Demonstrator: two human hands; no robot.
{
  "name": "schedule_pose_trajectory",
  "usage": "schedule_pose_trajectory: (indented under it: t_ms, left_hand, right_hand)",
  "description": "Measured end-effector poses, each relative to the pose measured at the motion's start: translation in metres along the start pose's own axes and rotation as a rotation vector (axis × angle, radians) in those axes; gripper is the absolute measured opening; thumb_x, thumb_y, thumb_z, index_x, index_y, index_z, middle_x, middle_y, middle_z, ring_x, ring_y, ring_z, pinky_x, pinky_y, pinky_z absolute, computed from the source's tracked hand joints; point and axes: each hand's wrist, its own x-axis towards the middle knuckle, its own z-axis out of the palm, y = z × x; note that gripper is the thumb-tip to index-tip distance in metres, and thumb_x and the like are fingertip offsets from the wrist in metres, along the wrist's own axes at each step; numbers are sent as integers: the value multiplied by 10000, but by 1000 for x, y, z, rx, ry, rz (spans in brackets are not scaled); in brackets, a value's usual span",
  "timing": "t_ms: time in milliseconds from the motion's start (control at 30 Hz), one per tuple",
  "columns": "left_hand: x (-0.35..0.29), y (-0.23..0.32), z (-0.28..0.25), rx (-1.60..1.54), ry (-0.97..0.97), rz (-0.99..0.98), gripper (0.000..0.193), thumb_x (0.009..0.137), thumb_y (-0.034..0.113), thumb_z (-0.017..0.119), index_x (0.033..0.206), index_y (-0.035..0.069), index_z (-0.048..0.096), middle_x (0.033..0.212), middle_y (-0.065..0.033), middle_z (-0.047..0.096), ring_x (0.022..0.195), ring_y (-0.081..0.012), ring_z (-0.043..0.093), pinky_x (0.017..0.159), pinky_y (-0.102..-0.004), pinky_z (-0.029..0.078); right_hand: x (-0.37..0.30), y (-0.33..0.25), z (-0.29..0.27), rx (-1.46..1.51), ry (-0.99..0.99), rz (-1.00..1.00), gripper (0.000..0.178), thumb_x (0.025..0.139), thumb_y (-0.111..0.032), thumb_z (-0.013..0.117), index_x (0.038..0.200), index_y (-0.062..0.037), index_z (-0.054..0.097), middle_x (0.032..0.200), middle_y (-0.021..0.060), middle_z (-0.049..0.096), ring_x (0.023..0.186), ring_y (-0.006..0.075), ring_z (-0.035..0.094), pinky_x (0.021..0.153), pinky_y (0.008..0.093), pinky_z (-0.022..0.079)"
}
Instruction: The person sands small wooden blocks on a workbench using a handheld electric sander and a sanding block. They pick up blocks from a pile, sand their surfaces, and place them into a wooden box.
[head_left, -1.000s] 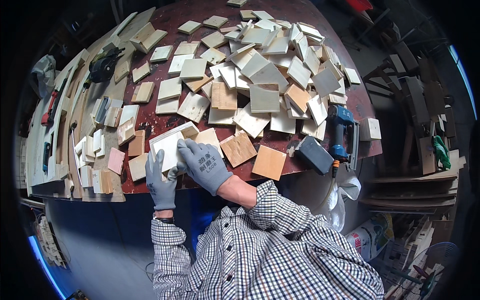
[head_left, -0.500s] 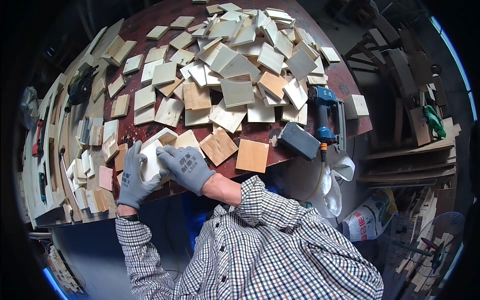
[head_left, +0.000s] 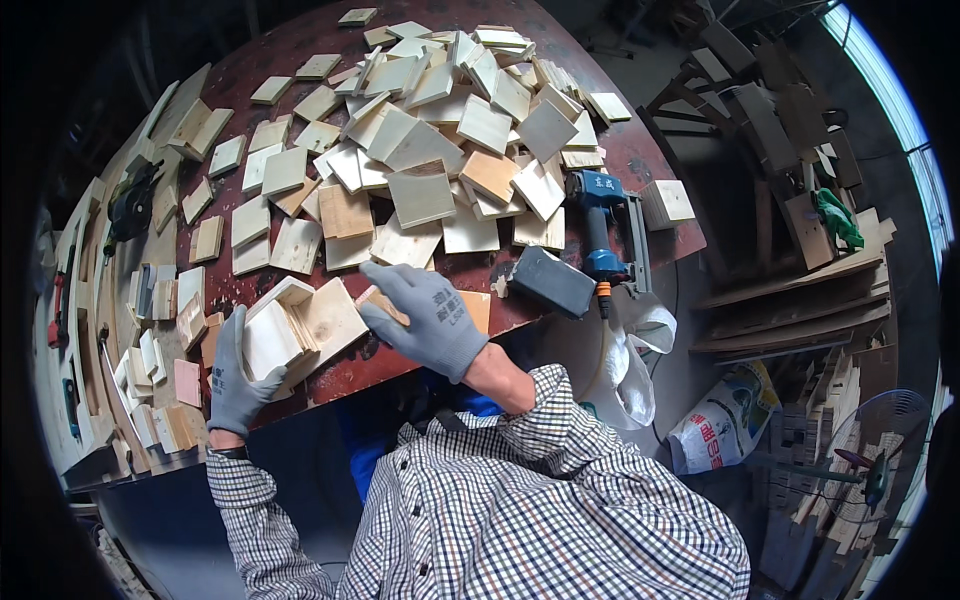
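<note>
My left hand, in a grey glove, grips the left side of a small pale wooden box, thumb along its near edge and fingers along its far side. Against the right side of that box rests a pale square board. My right hand, also gloved, is spread over an orange-brown board on the table, thumb and fingers apart at its edges. A second orange-brown board shows partly from under the right hand.
A large heap of square wooden boards covers the middle of the red table. To the right lie a blue nail gun and a dark grey block. Small offcuts and tools sit at the left. A fan stands lower right.
My right hand has left the box and moved right, over the orange-brown board. My left hand stays on the box. The view has shifted, so the table appears further left.
</note>
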Motion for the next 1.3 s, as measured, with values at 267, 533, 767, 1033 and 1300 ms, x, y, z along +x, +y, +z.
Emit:
schedule_pose_trajectory:
  t_ms: [267, 533, 767, 1033, 1300]
  left_hand:
    - [-6, -15, 6, 18, 37, 76, 985, 810, 446, 870, 1574, 51, 390, 1619, -199, 421, 1521, -404, 380, 1268, -479, 335]
    - [-8, -8, 10, 59, 33, -18, 972, 817, 395, 846, 1590, 62, 360, 1666, -226, 329, 1571, -408, 294, 1289, -489, 295]
    - [-10, -5, 12, 113, 30, -49, 892, 806, 362, 829, 1538, 95, 395, 1678, -220, 301, 1586, -426, 242, 1299, -511, 264]
    - [-12, -6, 23, 111, 101, -23, 910, 784, 279, 792, 1573, 53, 396, 1661, -188, 343, 1578, -396, 262, 1300, -484, 264]
    - [-15, -2, 14, 39, 92, -116, 1061, 770, 348, 841, 1627, 30, 303, 1614, -225, 406, 1524, -410, 367, 1276, -472, 328]
  right_hand:
    - [-33, 153, -180, -989, 194, 837, 848, 931, -605, 664, 1526, -44, 440, 1358, 233, 638, 1224, 427, 647, 1010, 544, 506]
    - [-19, 175, -187, -921, -129, 1098, 1010, 913, -597, 696, 1606, 41, 331, 1493, 297, 571, 1361, 415, 588, 1120, 476, 478]
    - [-17, 191, -197, -834, -150, 1058, 991, 825, -492, 828, 1514, 97, 426, 1458, 334, 583, 1346, 419, 599, 1087, 457, 503]
    - [-16, 245, -204, -814, -79, 1050, 600, 740, -341, 820, 1154, 71, 684, 1134, 277, 735, 1039, 386, 727, 801, 459, 589]
    - [-43, 160, -233, -391, 257, 798, 268, 882, -213, 788, 1027, -22, 668, 796, 55, 712, 592, 162, 645, 556, 359, 518]
